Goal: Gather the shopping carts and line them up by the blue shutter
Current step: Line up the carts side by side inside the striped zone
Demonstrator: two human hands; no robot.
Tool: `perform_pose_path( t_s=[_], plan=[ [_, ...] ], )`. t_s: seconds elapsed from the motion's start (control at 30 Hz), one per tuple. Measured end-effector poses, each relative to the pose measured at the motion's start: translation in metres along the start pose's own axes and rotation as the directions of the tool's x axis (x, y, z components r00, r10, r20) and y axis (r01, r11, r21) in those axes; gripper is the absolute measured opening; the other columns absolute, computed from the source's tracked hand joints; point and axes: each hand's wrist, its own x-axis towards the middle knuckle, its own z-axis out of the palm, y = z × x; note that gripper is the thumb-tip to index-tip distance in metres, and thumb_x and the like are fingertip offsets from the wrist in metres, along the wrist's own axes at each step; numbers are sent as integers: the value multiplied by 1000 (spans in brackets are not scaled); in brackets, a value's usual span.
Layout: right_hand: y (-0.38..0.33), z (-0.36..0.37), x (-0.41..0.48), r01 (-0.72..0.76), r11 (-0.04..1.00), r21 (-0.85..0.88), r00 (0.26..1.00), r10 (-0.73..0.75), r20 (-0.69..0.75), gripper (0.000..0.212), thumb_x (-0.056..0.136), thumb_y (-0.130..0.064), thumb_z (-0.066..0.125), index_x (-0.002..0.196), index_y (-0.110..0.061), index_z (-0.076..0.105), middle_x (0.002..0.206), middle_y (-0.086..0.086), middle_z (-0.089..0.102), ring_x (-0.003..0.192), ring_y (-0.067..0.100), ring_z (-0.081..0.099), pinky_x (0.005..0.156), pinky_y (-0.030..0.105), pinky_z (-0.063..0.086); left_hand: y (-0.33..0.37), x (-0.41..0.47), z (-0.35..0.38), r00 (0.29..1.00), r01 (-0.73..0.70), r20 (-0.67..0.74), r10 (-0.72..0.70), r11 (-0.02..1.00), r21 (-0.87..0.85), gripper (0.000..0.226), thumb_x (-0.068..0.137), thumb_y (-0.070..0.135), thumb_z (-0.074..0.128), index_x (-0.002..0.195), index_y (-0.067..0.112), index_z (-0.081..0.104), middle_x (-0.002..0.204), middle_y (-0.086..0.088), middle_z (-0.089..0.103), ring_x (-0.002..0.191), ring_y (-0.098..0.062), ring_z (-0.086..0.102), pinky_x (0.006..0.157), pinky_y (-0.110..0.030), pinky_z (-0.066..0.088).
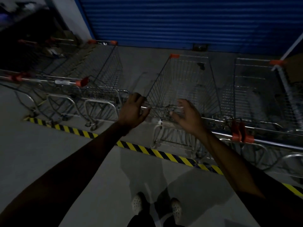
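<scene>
The blue shutter (pixel 180 20) fills the far wall. Several wire shopping carts with orange handle ends stand in a row in front of it. The middle cart (pixel 185 82) is straight ahead of me, nose toward the shutter. My left hand (pixel 133 110) curls round the rear left corner of its basket rim. My right hand (pixel 186 113) hovers just above the cart's handle bar (pixel 218 126) with fingers spread and loosely bent, holding nothing. Another cart (pixel 257 90) stands close on the right, and nested carts (pixel 101 76) stand on the left.
A yellow and black striped line (pixel 157 152) crosses the grey floor under the carts' rear wheels. My feet in white shoes (pixel 137 203) stand behind it. Dark clutter and more carts (pixel 39 51) fill the far left corner. A gap separates the left and middle carts.
</scene>
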Motion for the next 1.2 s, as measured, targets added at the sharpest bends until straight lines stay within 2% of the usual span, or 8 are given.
perform_pose_path(
  t_s=[0.27,0.47,0.63,0.83,1.0,1.07,1.13,1.2],
  plan=[
    [-109,37,45,261,964,47,950,-248,-188,57,90,-42,63,136,-11,52,128,8,55,114,21,54,90,36,50,-44,11,-95,979,-17,-202,29,998,58,48,99,44,51,118,0,60,113,-19,54,103,-35,54,82,-40,45],
    [-192,100,63,395,919,22,893,-378,-243,58,88,-46,59,135,-12,53,125,7,56,111,24,56,90,41,51,-106,-13,-162,957,9,-290,9,998,61,43,98,40,55,118,2,60,114,-17,55,104,-31,52,87,-39,42],
    [-260,167,76,466,883,53,871,-447,-203,58,86,-47,59,135,-16,54,124,3,56,110,21,56,83,44,54,-183,-49,-217,929,67,-370,-23,992,107,45,98,40,54,120,1,59,116,-19,55,107,-30,51,86,-37,41],
    [-328,250,91,547,832,95,835,-534,-135,57,86,-48,59,135,-19,54,125,0,54,112,17,54,86,40,51,-271,-108,-270,879,183,-469,-84,968,170,43,100,38,54,119,-1,59,114,-20,55,105,-33,51,85,-40,43],
    [-368,308,93,618,777,122,785,-616,-56,58,89,-47,60,138,-17,52,135,1,52,119,22,54,88,47,54,-323,-154,-297,873,276,-457,-171,945,173,48,102,41,52,129,2,55,130,-18,51,119,-33,50,95,-42,44],
    [-380,326,98,649,753,108,760,-649,-41,61,89,-48,58,139,-14,52,139,4,52,126,21,51,100,36,49,-336,-165,-306,859,306,-476,-191,935,177,49,102,41,51,132,2,54,133,-18,50,122,-32,48,98,-38,41],
    [-390,344,104,674,734,85,738,-674,-32,62,89,-48,56,139,-10,52,142,7,52,128,19,48,103,14,36,-347,-174,-312,837,340,-505,-210,923,180,48,101,39,53,131,1,54,132,-19,51,118,-33,48,96,-38,41],
    [-397,360,111,691,719,80,722,-691,-20,62,90,-47,57,140,-10,51,144,8,50,130,20,47,102,13,35,-359,-181,-314,829,361,-509,-230,916,174,48,100,37,55,132,2,53,132,-18,50,116,-34,49,94,-41,45]
  ],
)
